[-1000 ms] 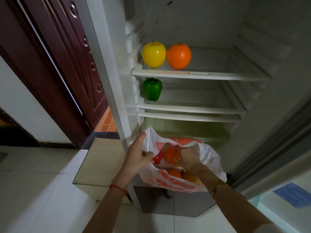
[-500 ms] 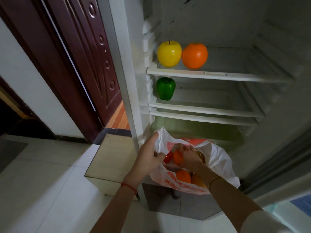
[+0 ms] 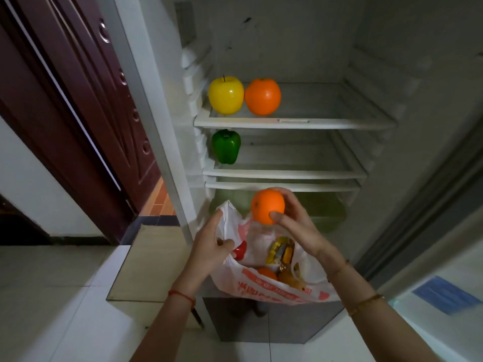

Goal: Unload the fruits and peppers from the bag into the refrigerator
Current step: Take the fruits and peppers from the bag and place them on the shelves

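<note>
**Orange lifted from the bag, shelves waiting above**

We are holding a round orange fruit (image 3: pixel 267 206) in our right hand (image 3: pixel 295 226), fingers (image 3: pixel 277 215) wrapped around it, just above the white plastic bag with red print (image 3: pixel 274 290). Our left hand (image 3: pixel 209 246) is pinching the bag's rim open. The white refrigerator shelves (image 3: pixel 292 124) are lying straight ahead and above the fruit, so we are judging the right hand the one to reach up and forward.

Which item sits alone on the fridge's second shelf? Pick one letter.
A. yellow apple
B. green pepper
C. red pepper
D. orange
B: the green pepper stands alone at the left of the second shelf, below the yellow apple and orange on the top shelf.
</note>
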